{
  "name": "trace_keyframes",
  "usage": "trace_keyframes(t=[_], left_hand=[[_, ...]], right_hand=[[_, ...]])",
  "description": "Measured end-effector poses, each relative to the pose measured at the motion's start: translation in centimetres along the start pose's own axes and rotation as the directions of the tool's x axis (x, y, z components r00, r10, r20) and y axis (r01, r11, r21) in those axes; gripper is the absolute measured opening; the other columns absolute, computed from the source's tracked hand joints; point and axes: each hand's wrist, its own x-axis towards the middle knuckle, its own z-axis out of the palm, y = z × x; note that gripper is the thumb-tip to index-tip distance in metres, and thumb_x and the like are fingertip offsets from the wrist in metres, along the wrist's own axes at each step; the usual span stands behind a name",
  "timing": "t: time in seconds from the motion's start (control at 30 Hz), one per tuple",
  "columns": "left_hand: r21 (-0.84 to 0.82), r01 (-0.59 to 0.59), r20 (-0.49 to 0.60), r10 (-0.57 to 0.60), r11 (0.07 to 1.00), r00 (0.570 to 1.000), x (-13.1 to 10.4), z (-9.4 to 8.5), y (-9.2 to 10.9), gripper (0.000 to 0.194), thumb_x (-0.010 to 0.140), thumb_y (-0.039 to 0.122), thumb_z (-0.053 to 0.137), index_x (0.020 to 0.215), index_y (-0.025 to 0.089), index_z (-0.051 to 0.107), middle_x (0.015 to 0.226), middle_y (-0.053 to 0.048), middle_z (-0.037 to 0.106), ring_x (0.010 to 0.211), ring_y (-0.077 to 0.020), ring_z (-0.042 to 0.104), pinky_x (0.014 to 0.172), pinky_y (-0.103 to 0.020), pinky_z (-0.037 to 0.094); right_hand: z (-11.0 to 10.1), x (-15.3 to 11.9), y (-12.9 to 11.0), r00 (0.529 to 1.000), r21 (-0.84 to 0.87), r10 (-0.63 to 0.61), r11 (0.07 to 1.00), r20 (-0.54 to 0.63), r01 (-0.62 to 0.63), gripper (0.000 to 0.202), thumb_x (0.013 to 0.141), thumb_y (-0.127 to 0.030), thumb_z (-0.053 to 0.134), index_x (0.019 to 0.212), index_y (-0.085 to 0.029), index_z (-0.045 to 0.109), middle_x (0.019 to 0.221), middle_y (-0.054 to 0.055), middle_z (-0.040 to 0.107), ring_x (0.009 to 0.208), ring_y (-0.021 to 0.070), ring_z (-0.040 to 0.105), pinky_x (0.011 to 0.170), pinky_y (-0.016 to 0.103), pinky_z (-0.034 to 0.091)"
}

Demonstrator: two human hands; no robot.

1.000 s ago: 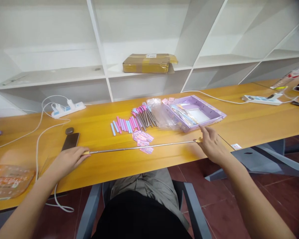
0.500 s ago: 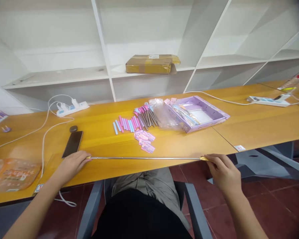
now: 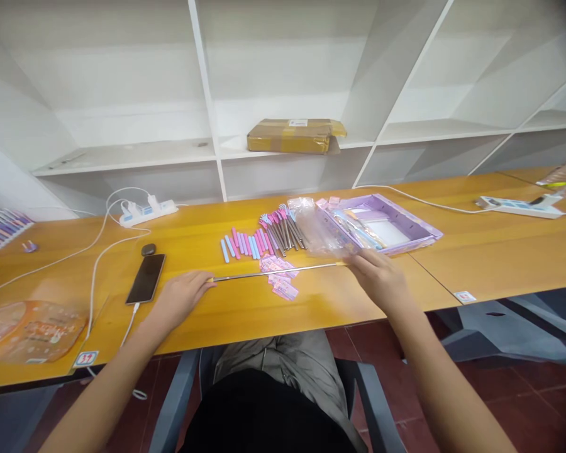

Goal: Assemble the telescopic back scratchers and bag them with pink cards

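Observation:
A thin, metallic telescopic rod (image 3: 264, 274) spans the gap between my hands above the table, its right end slightly higher in view. My left hand (image 3: 183, 296) is closed around its left end, and my right hand (image 3: 375, 277) pinches the right end, where a bit of yellow shows. Both tips are hidden in my fingers. Behind the rod lie pink and blue hand-shaped back scratchers (image 3: 285, 229) with metal shafts. Pink, purple and blue handle tubes (image 3: 248, 244) are lined up beside them. Printed pink cards (image 3: 285, 289) lie partly behind the rod.
Clear plastic bags (image 3: 311, 226) lie against a purple open box (image 3: 405, 242) holding wrapped items. A phone (image 3: 146, 279) with a cable is on the left, near an orange bag (image 3: 38, 330) and a power strip (image 3: 148, 212). A taped carton (image 3: 292, 136) sits on the shelf.
Both hands have moved forward over the table and closer together. The rod between them looks shorter and now passes in front of the cards. The view has shifted slightly.

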Motion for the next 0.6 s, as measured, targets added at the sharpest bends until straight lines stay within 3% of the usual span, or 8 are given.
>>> trace_keyframes(t=[0.13, 0.27, 0.37, 0.53, 0.6], left_hand=[[-0.023, -0.024, 0.015, 0.025, 0.999, 1.000, 3.4, 2.9, 4.4, 0.038, 0.118, 0.042, 0.043, 0.113, 0.021, 0.075, 0.107, -0.008, 0.084, 0.092, -0.0207, 0.081, 0.078, -0.030, 0.059], [-0.098, -0.018, 0.084, 0.026, 0.995, 0.996, 3.6, 6.0, 7.0, 0.038, 0.118, 0.041, 0.043, 0.115, 0.019, 0.073, 0.107, -0.010, 0.083, 0.090, -0.0204, 0.080, 0.079, -0.031, 0.060], [-0.124, -0.022, 0.139, 0.040, 0.992, 0.990, 2.4, 6.6, 6.8, 0.037, 0.119, 0.040, 0.041, 0.115, 0.019, 0.070, 0.107, -0.009, 0.083, 0.091, -0.0211, 0.080, 0.080, -0.032, 0.060], [-0.121, -0.085, 0.190, 0.107, 0.989, 0.976, 1.9, 5.5, 6.2, 0.035, 0.118, 0.043, 0.046, 0.134, 0.019, 0.065, 0.115, -0.009, 0.082, 0.100, -0.0215, 0.079, 0.082, -0.031, 0.059], [-0.079, -0.108, 0.183, 0.121, 0.991, 0.976, 2.2, 5.1, 6.5, 0.032, 0.119, 0.039, 0.044, 0.132, 0.020, 0.067, 0.111, -0.008, 0.081, 0.096, -0.0204, 0.078, 0.080, -0.031, 0.058]], right_hand=[[2.3, 4.9, -7.7, 0.996, 0.091, -0.084, 0.992, -0.005, 0.084, 0.021, 0.111, -0.016, 0.057, 0.102, -0.023, 0.074, 0.089, 0.006, 0.071, 0.084, 0.0221, 0.062, 0.078, 0.035, 0.046], [4.6, 5.4, -13.9, 0.977, 0.159, -0.137, 0.981, 0.163, 0.111, 0.010, 0.109, -0.019, 0.064, 0.108, -0.019, 0.073, 0.095, 0.009, 0.071, 0.090, 0.0253, 0.060, 0.079, 0.037, 0.044], [5.7, 4.3, -14.8, 0.961, 0.187, -0.159, 0.975, 0.227, 0.117, 0.008, 0.109, -0.018, 0.065, 0.109, -0.018, 0.073, 0.098, 0.010, 0.071, 0.091, 0.0258, 0.060, 0.080, 0.038, 0.043], [5.9, 3.7, -14.2, 0.945, 0.159, -0.191, 0.975, 0.265, 0.153, 0.014, 0.110, -0.015, 0.060, 0.101, -0.016, 0.070, 0.096, 0.009, 0.070, 0.089, 0.0243, 0.060, 0.081, 0.038, 0.044], [5.6, 3.9, -14.2, 0.944, 0.152, -0.184, 0.977, 0.273, 0.146, 0.013, 0.110, -0.014, 0.059, 0.103, -0.017, 0.070, 0.098, 0.009, 0.070, 0.090, 0.0246, 0.060, 0.082, 0.039, 0.045]])
